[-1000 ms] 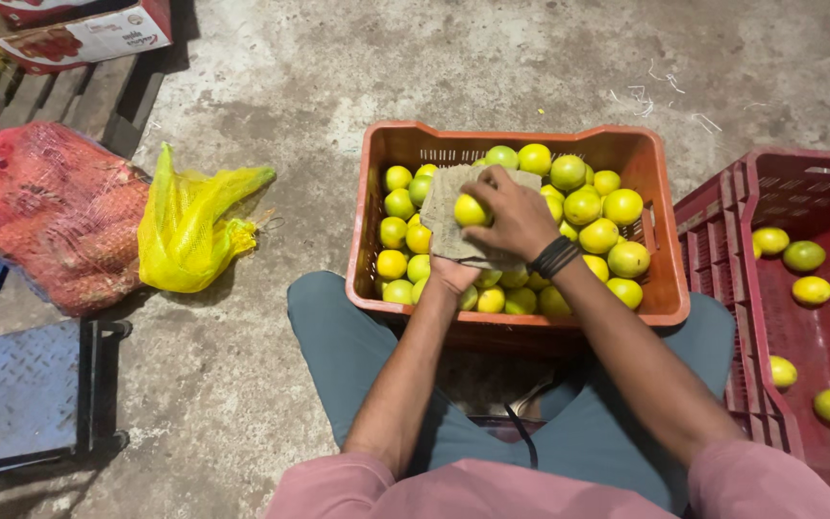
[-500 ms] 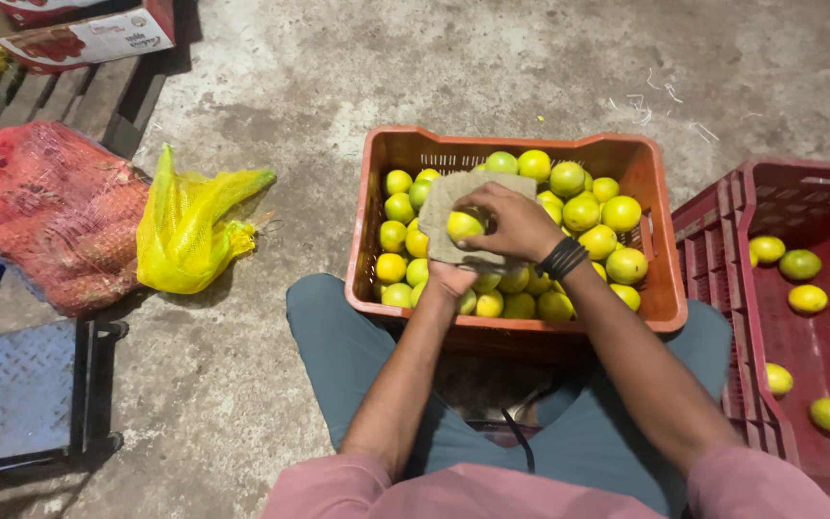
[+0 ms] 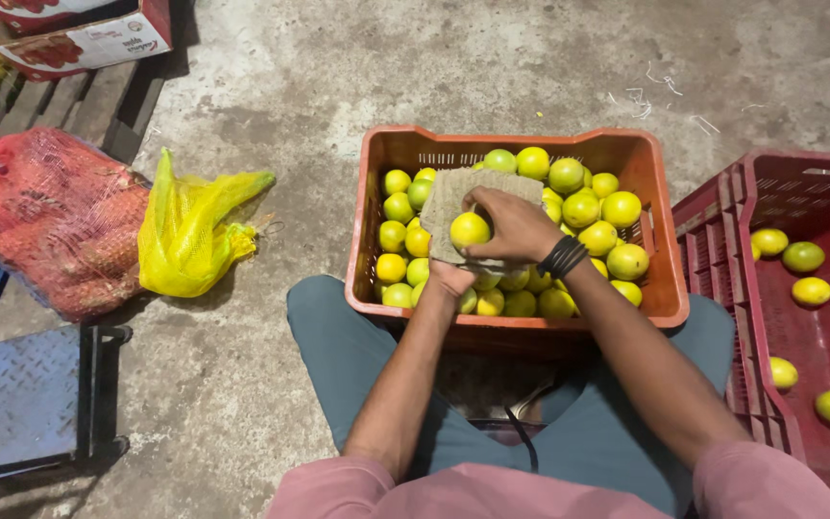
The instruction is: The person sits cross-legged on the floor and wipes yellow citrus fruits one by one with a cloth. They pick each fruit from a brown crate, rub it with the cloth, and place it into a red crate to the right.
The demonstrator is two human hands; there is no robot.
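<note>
A yellow fruit sits on a coarse grey-brown cloth, held above the orange crate. The right hand is closed around the fruit from the right, fingers curled over its top, with a black band on the wrist. The left hand is under the cloth, gripping its lower edge and propping it from below; its fingers are mostly hidden. The crate beneath is filled with yellow and green fruits and stands on the concrete floor between the person's knees. Just to the right is a red crate with a few fruits scattered on its bottom. Well to the left lie a yellow mesh bag and, touching it, a red mesh sack. A metal platform sits at the lower left, and a cardboard box at the top left.
</note>
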